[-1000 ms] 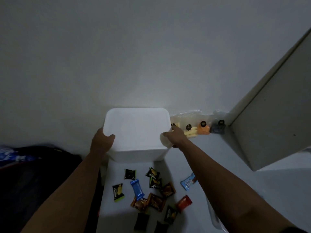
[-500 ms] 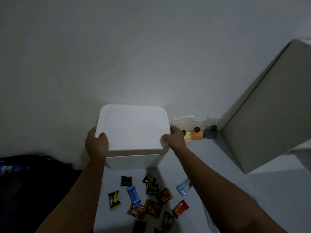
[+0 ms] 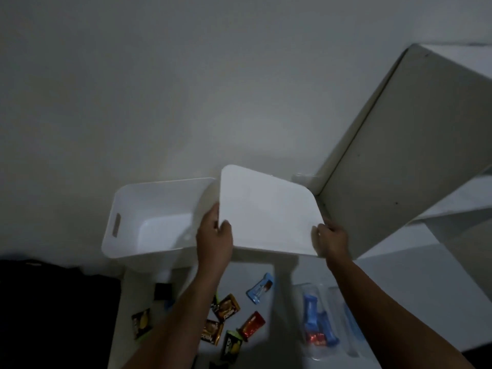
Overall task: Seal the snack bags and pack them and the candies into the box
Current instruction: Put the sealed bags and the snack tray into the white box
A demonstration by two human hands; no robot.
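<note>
Beside the open box [image 3: 149, 219], to its right, we grip the lid [image 3: 269, 214] with both hands, left hand [image 3: 214, 235] and right hand [image 3: 331, 239], fingers pinching its near corners. Candies [image 3: 226, 323] lie nearer us; swinging the lid down could scatter them.

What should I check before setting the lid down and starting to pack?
1. Lid off the box: ok, it is held up and to the right of the box.
2. Grip on lid: ok, left hand and right hand each hold a near corner.
3. Box empty: ok as far as seen; the visible floor is bare, the right part is hidden by the lid.
4. Candies within reach: ok, loose on the table in front of the box.
5. Snack bags sealed: cannot tell, too dim.
6. Free spot for the lid: cannot tell, the lid hides the table behind it.
</note>
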